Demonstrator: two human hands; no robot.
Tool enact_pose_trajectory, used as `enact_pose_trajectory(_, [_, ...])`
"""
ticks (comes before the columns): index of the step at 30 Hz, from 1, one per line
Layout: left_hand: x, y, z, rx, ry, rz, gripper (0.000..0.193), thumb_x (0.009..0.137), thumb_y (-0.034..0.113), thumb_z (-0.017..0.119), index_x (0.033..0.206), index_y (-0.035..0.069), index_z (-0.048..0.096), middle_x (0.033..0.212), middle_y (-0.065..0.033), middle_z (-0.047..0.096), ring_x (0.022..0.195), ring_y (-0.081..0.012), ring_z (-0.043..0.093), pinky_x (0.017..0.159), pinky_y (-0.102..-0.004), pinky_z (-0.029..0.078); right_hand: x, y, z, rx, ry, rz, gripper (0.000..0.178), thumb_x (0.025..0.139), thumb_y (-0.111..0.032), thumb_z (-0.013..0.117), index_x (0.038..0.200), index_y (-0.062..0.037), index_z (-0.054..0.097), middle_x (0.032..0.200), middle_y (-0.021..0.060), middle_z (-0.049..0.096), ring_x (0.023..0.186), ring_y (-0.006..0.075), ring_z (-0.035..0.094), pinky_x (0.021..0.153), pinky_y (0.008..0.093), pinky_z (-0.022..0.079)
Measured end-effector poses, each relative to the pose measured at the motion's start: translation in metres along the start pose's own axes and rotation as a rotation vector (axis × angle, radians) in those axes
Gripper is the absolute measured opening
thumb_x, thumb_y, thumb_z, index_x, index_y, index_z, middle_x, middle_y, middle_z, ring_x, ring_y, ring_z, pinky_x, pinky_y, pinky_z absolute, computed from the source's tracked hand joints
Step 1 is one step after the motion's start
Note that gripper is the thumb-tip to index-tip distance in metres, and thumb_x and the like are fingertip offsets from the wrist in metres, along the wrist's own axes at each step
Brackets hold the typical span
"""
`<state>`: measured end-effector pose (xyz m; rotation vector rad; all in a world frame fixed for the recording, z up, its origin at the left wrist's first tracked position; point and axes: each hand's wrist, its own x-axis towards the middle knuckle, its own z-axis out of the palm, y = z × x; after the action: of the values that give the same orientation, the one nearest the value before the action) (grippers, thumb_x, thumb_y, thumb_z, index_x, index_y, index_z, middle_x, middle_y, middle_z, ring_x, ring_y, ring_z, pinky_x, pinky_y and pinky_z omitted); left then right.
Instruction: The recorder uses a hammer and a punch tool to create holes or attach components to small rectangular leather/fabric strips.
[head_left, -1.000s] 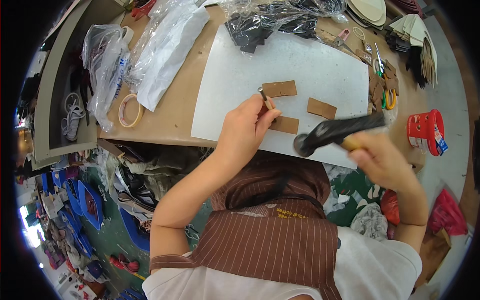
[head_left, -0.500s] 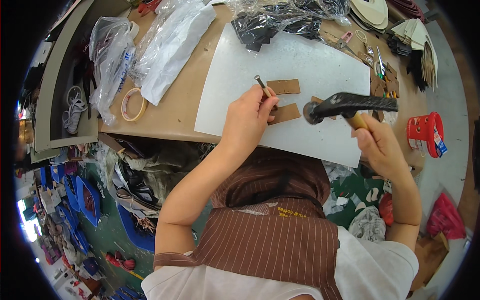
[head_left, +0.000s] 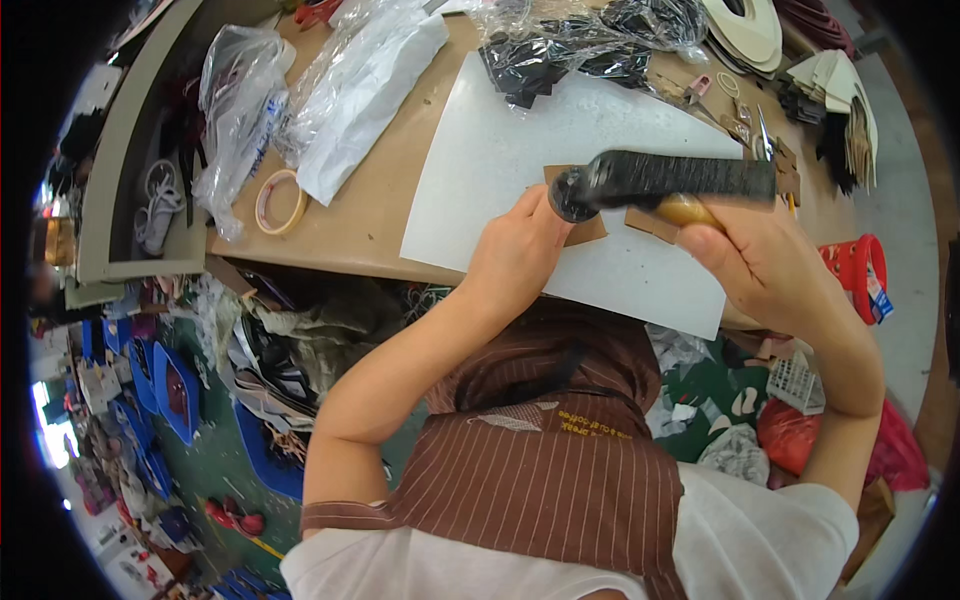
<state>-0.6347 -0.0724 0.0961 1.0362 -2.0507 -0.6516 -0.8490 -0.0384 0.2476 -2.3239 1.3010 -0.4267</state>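
Note:
My right hand grips a hammer by its yellowish wooden handle. The dark hammer head hangs right over the fingertips of my left hand and blurs slightly. That left hand is closed around a slim punch, seen in the earlier frame but now hidden behind the hammer head. Beneath the fingers lies a flat brown leather-like piece, and a second brown piece sits to its right under the hammer. Both rest on a white board at the table's near edge.
A tape roll and a clear plastic bag lie on the left of the table. Black pieces in plastic are at the far side. A red bucket stands at the right, and a grey shelf borders the left.
The hammer has swung left and over the punch, with my right hand moving closer. My left hand stays near the same brown piece. The view has shifted slightly.

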Motion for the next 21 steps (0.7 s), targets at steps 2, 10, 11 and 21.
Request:
enact_pose_trajectory(2, [0.006,0.003,0.003,-0.013,0.033,-0.072,0.015,0.090,0.010,0.063,0.090,0.000,0.051,0.079,-0.0127,0.062,0.061,-0.0261,0.062,0.054,-0.0372,0.050,-0.013,0.013,0.000,0.522,0.102,0.284,0.025,0.099,-0.029,0.049,0.101,-0.0061,0.058,0.060,-0.0021,0.049,0.053,0.0067,0.047,0.047,0.0248,0.036])
enact_pose_trajectory(10, [0.020,0.003,-0.001,-0.454,-0.031,-0.339,0.018,0.091,0.012,0.063,0.086,-0.001,0.052,0.077,-0.0088,0.065,0.055,-0.0151,0.059,0.051,-0.0281,0.050,-0.028,0.014,-0.008,0.526,0.236,0.336,0.037,0.102,-0.038,0.042,0.092,-0.0041,0.053,0.055,-0.0063,0.039,0.047,0.0009,0.031,0.043,0.0190,0.024])
enact_pose_trajectory(11, [0.018,0.002,0.000,-0.460,-0.028,-0.347,0.017,0.091,0.011,0.064,0.086,-0.001,0.053,0.077,-0.0086,0.065,0.054,-0.0143,0.058,0.050,-0.0279,0.049,-0.029,0.019,-0.013,0.535,0.313,0.333,0.036,0.102,-0.037,0.042,0.092,-0.0042,0.053,0.056,-0.0062,0.039,0.047,0.0011,0.031,0.043,0.0191,0.024])
enact_pose_trajectory(21, [0.018,0.004,0.002,-0.240,-0.115,-0.212,0.012,0.092,0.009,0.062,0.093,-0.001,0.057,0.086,-0.0059,0.067,0.075,-0.0131,0.067,0.060,-0.0252,0.055,-0.030,0.022,-0.094,0.725,0.436,0.073,0.032,0.102,-0.031,0.038,0.097,-0.0039,0.056,0.059,-0.0035,0.046,0.043,0.0059,0.034,0.040,0.0236,0.029])
